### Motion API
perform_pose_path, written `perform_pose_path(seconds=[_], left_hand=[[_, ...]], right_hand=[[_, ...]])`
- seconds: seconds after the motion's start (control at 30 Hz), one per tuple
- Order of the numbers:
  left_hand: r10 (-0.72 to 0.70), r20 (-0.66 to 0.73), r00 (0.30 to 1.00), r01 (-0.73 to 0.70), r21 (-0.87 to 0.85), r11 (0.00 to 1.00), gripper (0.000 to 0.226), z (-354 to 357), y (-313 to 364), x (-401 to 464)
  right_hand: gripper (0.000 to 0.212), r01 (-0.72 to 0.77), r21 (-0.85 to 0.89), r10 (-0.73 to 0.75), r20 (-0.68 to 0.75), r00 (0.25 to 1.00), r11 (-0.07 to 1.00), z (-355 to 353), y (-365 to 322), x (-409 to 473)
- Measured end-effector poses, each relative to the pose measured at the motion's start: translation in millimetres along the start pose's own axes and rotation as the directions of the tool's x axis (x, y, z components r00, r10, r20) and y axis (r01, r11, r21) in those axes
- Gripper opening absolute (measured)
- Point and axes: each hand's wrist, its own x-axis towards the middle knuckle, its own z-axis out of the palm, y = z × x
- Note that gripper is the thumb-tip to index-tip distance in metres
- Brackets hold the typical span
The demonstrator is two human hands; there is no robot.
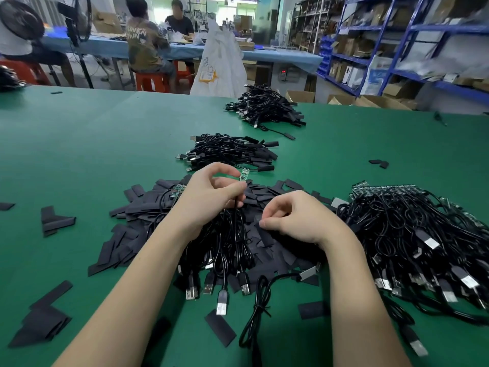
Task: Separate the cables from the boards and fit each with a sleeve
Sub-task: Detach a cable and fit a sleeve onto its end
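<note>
Cable [235, 207] pinched; sleeve [258, 224] gripped

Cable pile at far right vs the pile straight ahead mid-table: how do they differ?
The right pile has bare green boards along its far edge; the mid-table pile has black sleeves on the cable ends. The right pile is larger and sprawls wide; the mid-table pile is smaller and compact. Both are black cables with USB plugs on the green table.

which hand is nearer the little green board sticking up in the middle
Left. The left hand pinches the cable just under the small green board; the right hand sits lower and to the right, pinching a black sleeve.
</note>
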Motion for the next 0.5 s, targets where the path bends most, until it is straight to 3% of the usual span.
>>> perform_pose_path(seconds=[0.13,0.27,0.37,0.5], left_hand=[[-0.008,0.006,1.0,0.008,-0.003,1.0,0.015,7,-1,-1],[0.019,0.019,1.0,-0.02,0.03,0.999,0.017,17,-1,-3],[0.038,0.02,0.999,-0.038,-0.007,0.999,0.017,19,0,-4],[-0.012,0.049,0.999,0.018,-0.124,0.992,0.016,15,1,-3]], right_hand=[[0.008,0.079,0.286,-0.028,-0.178,0.984,0.955,5,3,4],[0.006,0.11,0.73,0.062,-0.203,0.977,0.674,16,-5,9],[0.006,0.099,0.847,0.046,-0.144,0.988,0.522,20,-7,11],[0.018,0.117,0.885,-0.049,-0.107,0.993,0.45,18,-4,9]])
